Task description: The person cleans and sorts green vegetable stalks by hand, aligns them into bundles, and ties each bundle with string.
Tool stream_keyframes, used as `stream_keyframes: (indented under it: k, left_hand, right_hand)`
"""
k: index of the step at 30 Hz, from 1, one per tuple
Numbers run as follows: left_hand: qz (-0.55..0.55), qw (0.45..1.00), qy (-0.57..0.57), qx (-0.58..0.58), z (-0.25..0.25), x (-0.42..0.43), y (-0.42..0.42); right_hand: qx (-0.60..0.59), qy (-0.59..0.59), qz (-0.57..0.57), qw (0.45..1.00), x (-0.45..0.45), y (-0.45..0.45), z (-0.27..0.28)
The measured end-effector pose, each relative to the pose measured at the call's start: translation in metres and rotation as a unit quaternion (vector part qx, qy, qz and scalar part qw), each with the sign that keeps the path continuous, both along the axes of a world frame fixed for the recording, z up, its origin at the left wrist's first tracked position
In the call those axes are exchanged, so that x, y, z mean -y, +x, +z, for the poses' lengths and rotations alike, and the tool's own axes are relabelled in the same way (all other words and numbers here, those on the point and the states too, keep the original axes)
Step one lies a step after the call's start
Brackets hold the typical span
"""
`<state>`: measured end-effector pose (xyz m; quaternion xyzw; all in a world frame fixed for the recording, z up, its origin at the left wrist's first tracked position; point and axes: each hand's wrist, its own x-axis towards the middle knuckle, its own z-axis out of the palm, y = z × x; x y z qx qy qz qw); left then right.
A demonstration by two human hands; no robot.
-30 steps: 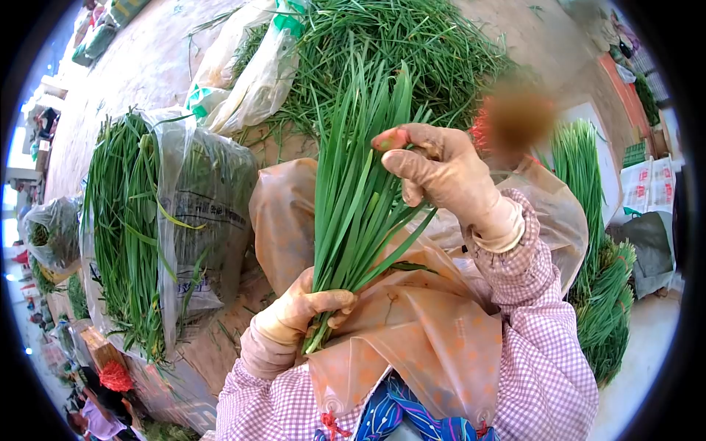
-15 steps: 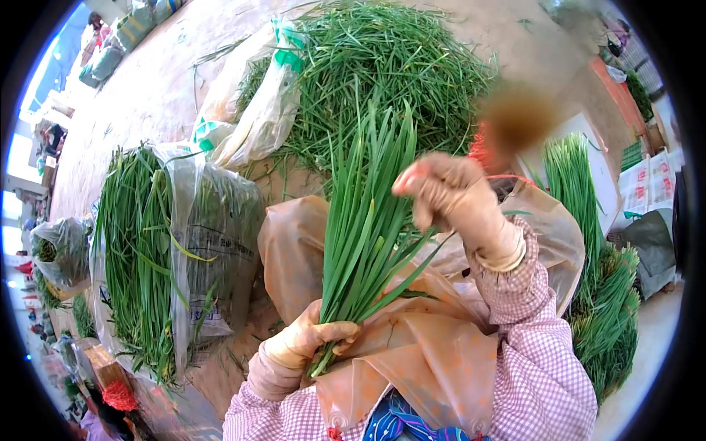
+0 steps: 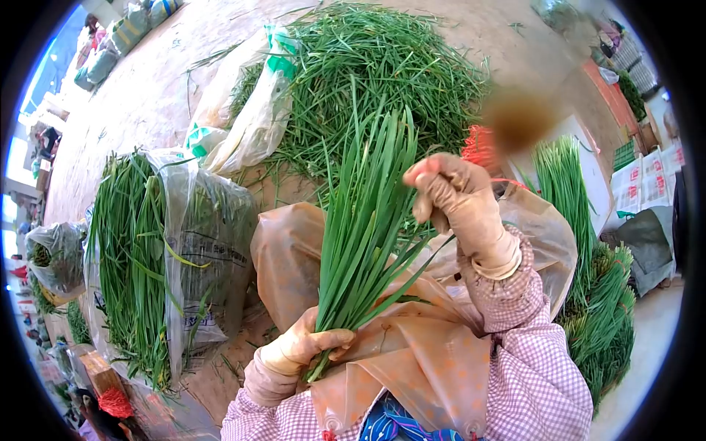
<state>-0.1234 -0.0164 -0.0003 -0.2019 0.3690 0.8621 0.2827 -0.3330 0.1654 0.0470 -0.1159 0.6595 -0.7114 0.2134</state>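
A bunch of long green leaves (image 3: 368,228) fans upward over the orange plastic apron (image 3: 419,360). Its lower stems are wrapped in the gloved fingers of my left hand (image 3: 305,345). To the right of the leaf tops is my right hand (image 3: 463,202), raised, with its fingers curled together and an orange-red patch at a fingertip. Whatever those fingers may hold is too small to make out. One thin leaf passes just below the right hand.
A loose pile of leaves (image 3: 375,73) lies ahead beside a clear plastic bag (image 3: 257,125). An opened bag of leaves (image 3: 132,257) stands left. Bundled greens (image 3: 599,323) and red ties (image 3: 479,147) are on the right. A wooden block (image 3: 99,371) is at lower left.
My right hand has moved lower and its fingers have drawn closer together. My left hand keeps its hold on the leaves. The view has shifted slightly.
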Motion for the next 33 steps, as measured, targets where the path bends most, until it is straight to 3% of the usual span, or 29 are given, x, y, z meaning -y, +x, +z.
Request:
stream_keyframes:
  k: [2,4,7,10,11,12,14,16,18,20,22,27,33]
  left_hand:
    - [-0.012,1.0,-0.008,-0.003,0.002,0.0,-0.002]
    - [-0.02,1.0,-0.016,-0.004,0.005,-0.002,-0.003]
    - [-0.016,0.999,-0.031,-0.004,0.006,-0.003,-0.003]
    - [-0.022,0.999,-0.046,-0.004,0.003,-0.004,-0.001]
    - [-0.016,0.998,-0.053,0.008,0.002,-0.004,0.0]
    - [-0.01,0.998,-0.058,0.02,0.001,-0.003,0.0]
    - [-0.03,0.998,-0.054,-0.007,-0.001,0.0,0.0]
    - [-0.048,0.997,-0.05,-0.031,-0.003,0.0,0.001]
    - [-0.046,0.997,-0.057,-0.019,-0.002,0.0,0.001]
    - [-0.058,0.996,-0.063,-0.023,-0.002,0.0,-0.001]
    - [-0.067,0.995,-0.069,-0.025,-0.002,-0.001,-0.001]
    - [-0.068,0.995,-0.07,-0.028,-0.001,-0.002,-0.001]
    - [-0.07,0.995,-0.064,-0.017,0.001,-0.001,-0.004]
  right_hand:
    - [0.116,0.074,0.171,0.976,-0.003,0.0,0.011]
    - [0.078,0.047,0.219,0.971,0.005,0.015,-0.012]
    - [0.072,0.046,0.202,0.976,0.012,0.029,-0.015]
    - [-0.02,0.095,0.179,0.979,0.014,0.032,-0.02]
    - [-0.226,0.138,0.136,0.955,0.013,0.029,-0.029]
    - [-0.422,0.174,0.088,0.885,0.01,0.027,-0.033]
    - [-0.344,0.196,-0.026,0.918,0.0,0.016,-0.025]
    - [-0.16,-0.01,-0.098,0.982,-0.007,-0.002,-0.018]
    - [-0.091,-0.025,-0.117,0.989,-0.006,-0.01,0.005]
    - [-0.134,-0.045,-0.112,0.984,-0.001,-0.023,0.005]
    - [-0.044,0.106,0.035,0.993,-0.003,-0.041,0.009]
    - [0.09,0.055,0.17,0.98,0.006,-0.049,0.002]
    - [0.136,0.032,0.216,0.966,0.01,-0.049,-0.005]
